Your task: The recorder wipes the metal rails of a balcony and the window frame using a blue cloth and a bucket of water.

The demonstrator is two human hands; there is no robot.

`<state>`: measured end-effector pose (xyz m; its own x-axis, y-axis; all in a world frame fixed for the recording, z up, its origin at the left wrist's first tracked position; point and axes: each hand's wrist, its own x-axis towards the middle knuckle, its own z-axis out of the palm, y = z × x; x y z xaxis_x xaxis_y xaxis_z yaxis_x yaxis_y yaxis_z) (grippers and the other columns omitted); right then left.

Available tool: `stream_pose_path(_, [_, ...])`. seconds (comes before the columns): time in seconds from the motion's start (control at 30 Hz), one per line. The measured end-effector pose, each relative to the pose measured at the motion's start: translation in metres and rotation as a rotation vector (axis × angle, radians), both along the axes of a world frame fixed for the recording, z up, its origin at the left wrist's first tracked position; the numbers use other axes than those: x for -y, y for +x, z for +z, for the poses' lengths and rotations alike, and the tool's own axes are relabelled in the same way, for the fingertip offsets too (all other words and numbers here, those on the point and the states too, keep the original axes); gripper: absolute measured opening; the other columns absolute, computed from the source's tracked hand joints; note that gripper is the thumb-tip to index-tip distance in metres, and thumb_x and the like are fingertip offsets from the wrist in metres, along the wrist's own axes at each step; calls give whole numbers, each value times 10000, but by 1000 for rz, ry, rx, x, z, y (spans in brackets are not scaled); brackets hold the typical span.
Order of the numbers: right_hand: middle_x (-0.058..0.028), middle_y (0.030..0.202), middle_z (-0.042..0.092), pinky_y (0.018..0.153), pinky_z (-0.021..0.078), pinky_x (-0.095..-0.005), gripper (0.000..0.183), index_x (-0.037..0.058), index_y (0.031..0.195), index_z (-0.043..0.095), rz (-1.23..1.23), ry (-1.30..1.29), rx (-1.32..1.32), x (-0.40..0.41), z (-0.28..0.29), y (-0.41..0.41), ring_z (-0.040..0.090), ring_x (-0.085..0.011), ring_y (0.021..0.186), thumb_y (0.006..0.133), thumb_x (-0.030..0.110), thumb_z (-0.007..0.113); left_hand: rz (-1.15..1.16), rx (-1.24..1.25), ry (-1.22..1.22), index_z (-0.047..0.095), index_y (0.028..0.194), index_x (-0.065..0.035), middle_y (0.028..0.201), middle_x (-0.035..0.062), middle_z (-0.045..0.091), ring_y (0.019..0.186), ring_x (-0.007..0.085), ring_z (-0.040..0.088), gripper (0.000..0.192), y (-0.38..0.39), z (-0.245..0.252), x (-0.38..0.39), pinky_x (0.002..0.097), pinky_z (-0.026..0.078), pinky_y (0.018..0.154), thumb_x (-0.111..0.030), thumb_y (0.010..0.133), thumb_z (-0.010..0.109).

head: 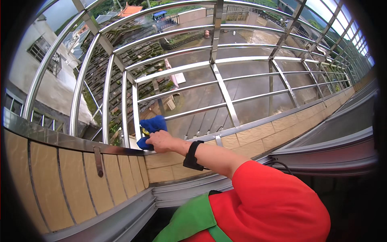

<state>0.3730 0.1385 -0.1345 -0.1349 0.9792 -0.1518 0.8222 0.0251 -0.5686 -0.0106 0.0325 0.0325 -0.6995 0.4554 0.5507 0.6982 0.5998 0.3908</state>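
Observation:
My right hand (159,141) reaches out to the corner of a stainless steel window grille (225,90), gripping a blue cloth (154,122). The cloth hangs above and below my fingers and lies against the grille's corner post and lower bars. A bit of yellow shows between the folds beside my fingers; I cannot tell what it is. A black band (193,155) is strapped round my right forearm, below a red sleeve. My left hand is out of view.
Tan tiles (254,134) line the ledge and the wall (69,175) at left. Metal window tracks (187,184) run along the near side, with a window frame (326,151) at right. A metal tab (98,161) hangs from the lower rail. Beyond the bars are a mossy tiled roof and a wet yard far below.

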Motion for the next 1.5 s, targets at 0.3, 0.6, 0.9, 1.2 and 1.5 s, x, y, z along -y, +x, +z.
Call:
stream_pose_path(0.3, [-64, 905, 675, 765, 488, -317, 373, 44, 1078, 628, -463, 154, -1075, 24, 72, 72, 633, -180, 864, 734, 0, 493, -1140, -313, 901, 15, 1468, 84, 1513, 314, 68, 1390, 405, 187, 936, 87, 72, -6, 547, 156, 1113, -367, 852, 556])
stream_pose_path(0.6, [-51, 864, 617, 704, 535, -331, 253, 15, 1083, 569, -982, 532, -1467, 17, 78, 189, 618, -173, 770, 839, -36, 532, -1160, -384, 884, 36, 1462, 92, 1498, 323, 104, 1375, 418, 224, 919, 80, 63, -26, 549, 188, 1103, -358, 858, 562])
stream_pose_path(0.9, [-266, 1265, 559, 934, 448, -384, 409, -111, 1211, 527, -1531, 307, -988, -47, -88, 336, 567, -357, 1159, 840, 58, 496, -1216, -423, 930, 53, 1454, 88, 1487, 319, 121, 1372, 416, 233, 899, 120, 59, -74, 548, 198, 1098, -354, 859, 562])
stream_pose_path(1.2, [-191, 1132, 586, 851, 477, -382, 301, -69, 1124, 542, -1697, 542, -1164, -81, -141, 377, 586, -291, 1028, 832, 1, 529, -1256, -486, 901, 70, 1446, 85, 1477, 315, 137, 1369, 414, 241, 880, 145, 52, -107, 547, 207, 1094, -349, 860, 562])
stream_pose_path(1.5, [-265, 1127, 605, 922, 449, -476, 313, -22, 1153, 507, -1377, 609, -96, -53, -52, 304, 554, -450, 1100, 878, 128, 493, -1337, -482, 881, 87, 1438, 81, 1467, 311, 153, 1366, 412, 249, 860, 155, 47, -113, 547, 216, 1090, -345, 861, 561])
